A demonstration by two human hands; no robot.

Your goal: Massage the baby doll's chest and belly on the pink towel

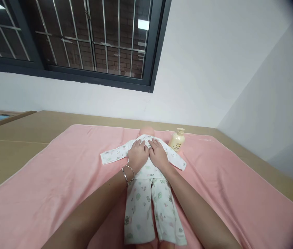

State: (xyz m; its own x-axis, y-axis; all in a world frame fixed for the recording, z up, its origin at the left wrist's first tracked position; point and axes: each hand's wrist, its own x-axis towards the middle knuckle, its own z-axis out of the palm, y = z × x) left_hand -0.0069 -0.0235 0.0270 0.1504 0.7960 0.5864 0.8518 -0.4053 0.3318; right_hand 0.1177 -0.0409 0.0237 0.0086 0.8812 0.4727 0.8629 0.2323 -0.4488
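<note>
One doll (146, 162) lies flat on the pink towel (58, 186), near the towel's middle; long axis runs straight away from the camera; head (146, 131) at the far end toward the wall, legs (151, 214) toward the viewer, feet cut off by the lower frame edge; whether it lies face up or face down, cannot tell. It wears a white printed two-piece suit; both sleeves spread sideways, left sleeve (112, 154) out toward the window side, right sleeve (177, 159) angled toward the bottle.

Left hand (137, 154) lies palm down on the doll's upper torso; fingers together, extended, flat on the cloth, gripping nothing; two thin bracelets (128, 174) on the wrist. Right hand (158, 154) lies likewise beside it, fingers flat and closed up, holding nothing; the two hands touch along their inner edges over the doll's midline.

Count: one doll, one bottle (176, 140), one towel, two hands.

The bottle, cream-coloured with a pump top, stands upright on the towel just beside the doll's right shoulder, apart from the sleeve.

Edges: the towel covers a tan surface (14, 145); bare tan strip on the left and along the far and right sides; wall close behind the head; wide open towel on both sides of the doll, more on the left.
</note>
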